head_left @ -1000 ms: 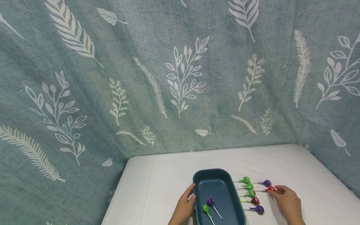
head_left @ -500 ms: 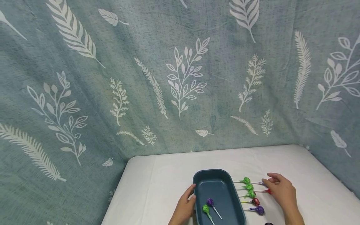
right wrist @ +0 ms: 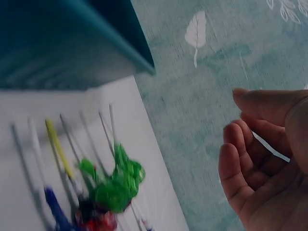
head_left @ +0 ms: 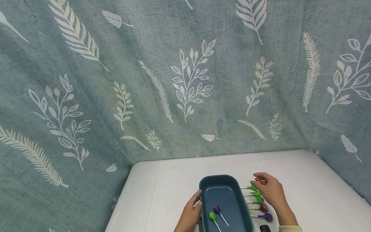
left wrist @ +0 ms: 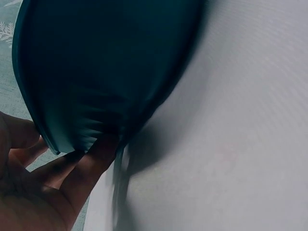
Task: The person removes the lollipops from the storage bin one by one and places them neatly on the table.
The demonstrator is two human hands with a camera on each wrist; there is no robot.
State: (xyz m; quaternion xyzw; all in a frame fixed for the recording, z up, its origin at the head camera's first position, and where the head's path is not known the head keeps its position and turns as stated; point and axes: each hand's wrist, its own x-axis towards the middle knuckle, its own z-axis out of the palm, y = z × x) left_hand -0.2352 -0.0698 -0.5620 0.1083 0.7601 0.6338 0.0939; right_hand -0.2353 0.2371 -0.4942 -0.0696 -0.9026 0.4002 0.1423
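Observation:
A dark blue rectangular tray (head_left: 223, 193) stands on the white-covered table, with a purple-wrapped lollipop (head_left: 217, 209) and a green-wrapped lollipop (head_left: 212, 215) in its near half. My left hand (head_left: 189, 214) rests its fingers along the tray's left wall at the rim. Over the top of the lollipop row hovers my right hand (head_left: 271, 190), loosely curled, with nothing seen between its fingers in the right wrist view. Below it lie green lollipops (head_left: 256, 193), a dark red one (head_left: 263, 208) and a purple one (head_left: 268, 217), sticks toward the tray. The hand hides the lollipops behind it.
White cloth (head_left: 168, 190) covers the table around the tray. A blue-green curtain (head_left: 185, 96) with white leaf prints hangs behind and at both sides. A dark rounded object (head_left: 265, 228) shows at the bottom edge, near my right sleeve (head_left: 290, 228).
My right hand has left the red lollipop in the right-hand column and moved left and up to the top of the green ones. My left hand and the tray have stayed put.

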